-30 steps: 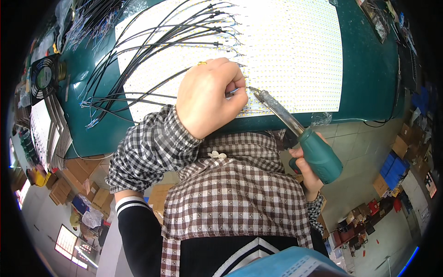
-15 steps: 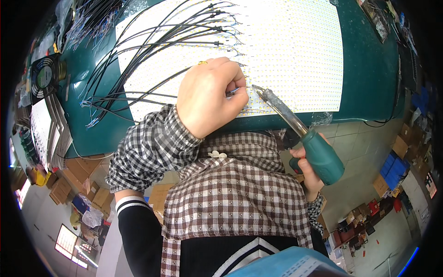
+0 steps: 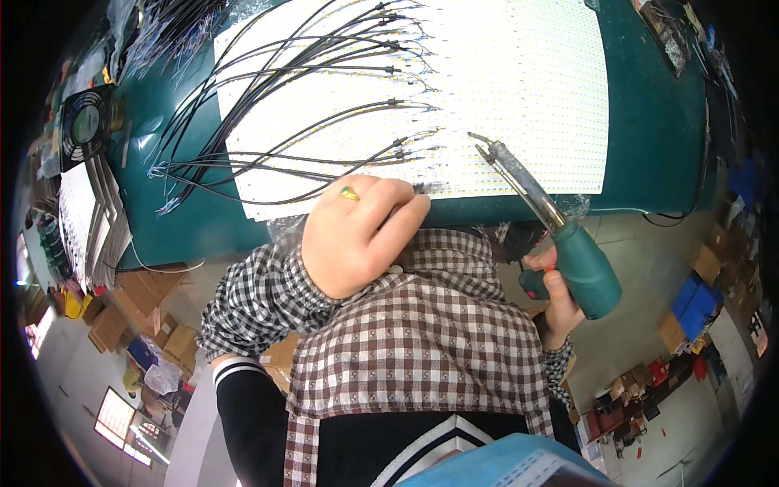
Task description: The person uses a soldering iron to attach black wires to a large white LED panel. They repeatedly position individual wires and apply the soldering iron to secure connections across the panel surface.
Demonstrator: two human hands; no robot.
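Note:
A large white LED board sheet (image 3: 535, 105), dotted with rows of small yellowish chips, lies on the green table. Several black cables (image 3: 316, 71) cross its left half, their thin wire ends at a line near the middle. My left hand (image 3: 357, 235), wearing a ring, is closed at the board's near edge over the nearest black cable (image 3: 421, 187), whose dark end shows by the fingertips; the thumb is hidden. My right hand (image 3: 561, 307) grips a green-handled soldering gun (image 3: 586, 272), its metal tip raised toward the board, apart from my left hand.
The green table (image 3: 649, 138) extends around the board. At the left stand a black fan (image 3: 84, 125) and a stack of white panels (image 3: 93, 211). A bundle of cables (image 3: 174, 32) lies far left. Cardboard boxes (image 3: 146, 296) are on the floor below.
My left hand has moved down toward the board's near edge, uncovering wire ends. The soldering gun has shifted slightly right, away from the wires. The board and cables appear a little shifted.

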